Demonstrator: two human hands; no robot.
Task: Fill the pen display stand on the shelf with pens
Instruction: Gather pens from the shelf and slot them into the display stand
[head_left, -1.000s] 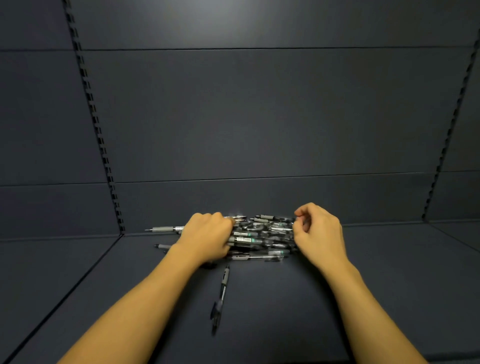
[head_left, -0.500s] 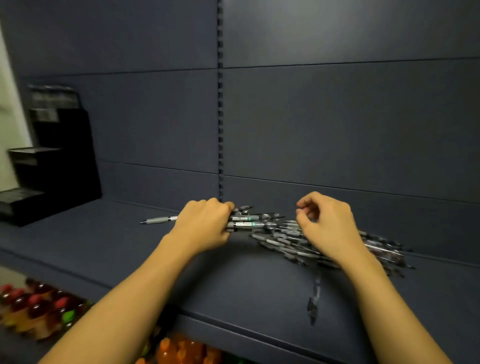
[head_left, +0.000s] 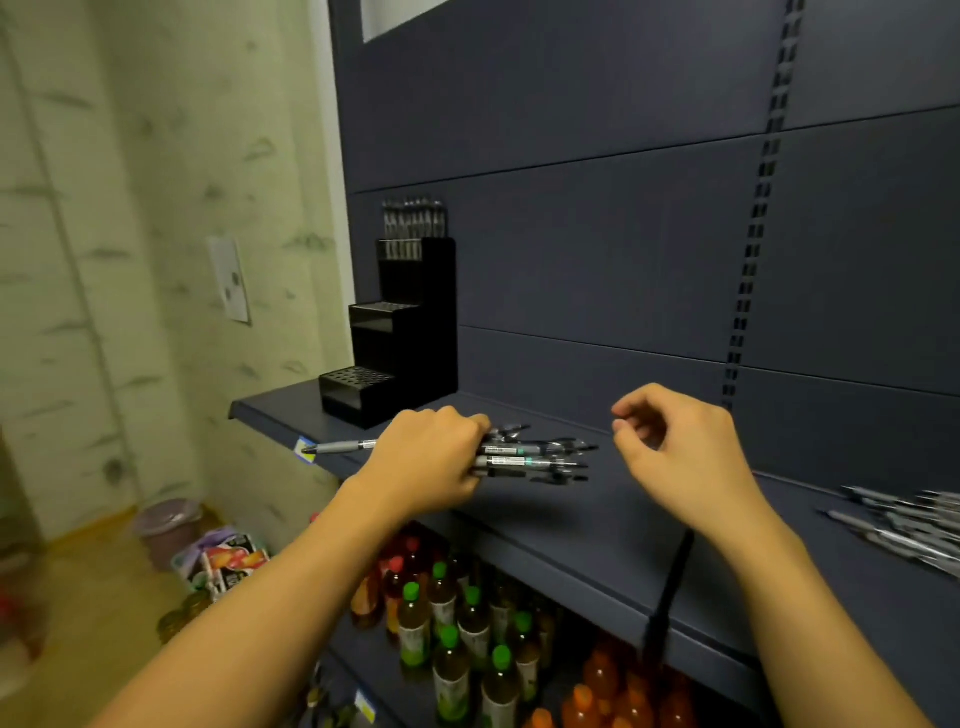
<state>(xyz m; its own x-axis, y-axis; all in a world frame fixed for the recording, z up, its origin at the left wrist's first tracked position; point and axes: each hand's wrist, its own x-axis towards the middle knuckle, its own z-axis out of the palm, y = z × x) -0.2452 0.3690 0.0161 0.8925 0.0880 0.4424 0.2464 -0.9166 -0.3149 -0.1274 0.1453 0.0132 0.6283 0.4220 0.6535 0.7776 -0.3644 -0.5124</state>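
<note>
Head: pen bundle (head_left: 530, 457) lengthwise left-right

My one head camera looks forward and down from close over my forearms, facing the shelf (head_left: 597, 525), with the stand (head_left: 400, 343) at ten o'clock.

Dark navy shelving unit (head_left: 597, 260) ahead of me, back panels split by horizontal seams, slotted upright strip (head_left: 756, 249) running down at right. Left of it, pale green wall (head_left: 156, 156) with blurred grey leaf pattern; white plate (head_left: 229, 279) fixed to it. Yellowish wood floor (head_left: 88, 613) below left, lilac bin (head_left: 166, 525) and colourful packet (head_left: 234, 561) lying there. Lower shelf under me holds bottled drinks (head_left: 457, 623), green, red and orange caps. Light dim, even.
</note>
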